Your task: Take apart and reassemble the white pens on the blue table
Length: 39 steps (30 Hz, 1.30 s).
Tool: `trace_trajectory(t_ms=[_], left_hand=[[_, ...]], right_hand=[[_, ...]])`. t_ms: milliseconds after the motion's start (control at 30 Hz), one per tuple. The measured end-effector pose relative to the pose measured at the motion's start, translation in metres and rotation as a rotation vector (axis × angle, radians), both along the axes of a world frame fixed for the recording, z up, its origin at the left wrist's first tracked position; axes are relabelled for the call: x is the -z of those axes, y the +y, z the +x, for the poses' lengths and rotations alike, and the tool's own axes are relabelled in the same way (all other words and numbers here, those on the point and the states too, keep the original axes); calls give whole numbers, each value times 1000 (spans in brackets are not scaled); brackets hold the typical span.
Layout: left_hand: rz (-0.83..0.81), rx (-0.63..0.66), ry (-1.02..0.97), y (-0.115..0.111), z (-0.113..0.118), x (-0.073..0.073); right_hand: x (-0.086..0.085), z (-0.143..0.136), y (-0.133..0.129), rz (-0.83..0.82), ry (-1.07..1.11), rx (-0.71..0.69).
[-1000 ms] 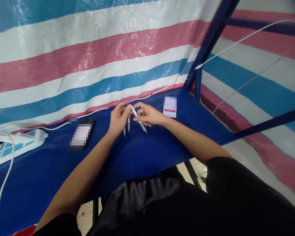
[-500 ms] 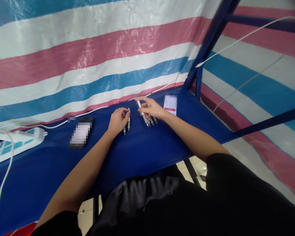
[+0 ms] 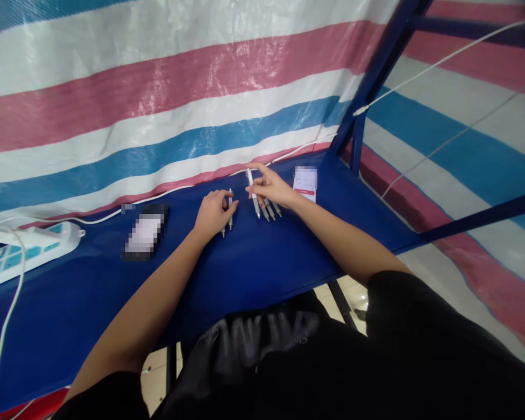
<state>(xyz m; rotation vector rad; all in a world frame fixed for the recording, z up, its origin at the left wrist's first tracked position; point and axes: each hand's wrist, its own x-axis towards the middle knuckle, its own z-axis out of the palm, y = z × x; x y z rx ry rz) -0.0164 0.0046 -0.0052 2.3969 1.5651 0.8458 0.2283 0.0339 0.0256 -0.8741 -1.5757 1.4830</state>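
Head camera is showing, near the middle of the frame, the right hand (image 3: 273, 188) gripping a white-and-grey pen (image 3: 252, 191) between thumb and fingers, while its forefinger is extending past the pen's top. The hand is holding the upper part, probably to leave the tip free; this tip is pointing toward the person. Just beside it, more pens (image 3: 271, 213) are lying partly under the same hand, their tips also facing the person, perhaps because such a row is keeping them easy to pick one by one.

The left hand (image 3: 210, 214) is resting to the left with bent fingers, its thumb slightly apart. A slim pen (image 3: 231, 220) is passing beneath the fingers, and another tip (image 3: 223, 232) is showing beside it; whether these fingers are pinching anything, I cannot tell. All pens are occupying the blue table (image 3: 245, 262).
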Motion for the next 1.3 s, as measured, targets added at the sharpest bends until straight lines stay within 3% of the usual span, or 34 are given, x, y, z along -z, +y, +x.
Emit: trace_trajectory(t_ms=[167,400,733,1000,1300], left_hand=[[-12,-4,9,0,0,1],[9,-8,28,0,0,1],[-14,-90,53,-2,4,1],[5,-73,50,-3,5,0],[-106,-84,13,-6,7,-8]], right_hand=[[1,2,1,3,-7,26],[0,4,0,10,-34,-74],[-1,4,1,53,-32,-8],[1,3,1,7,-23,-47],[6,4,5,15,-16,-78]])
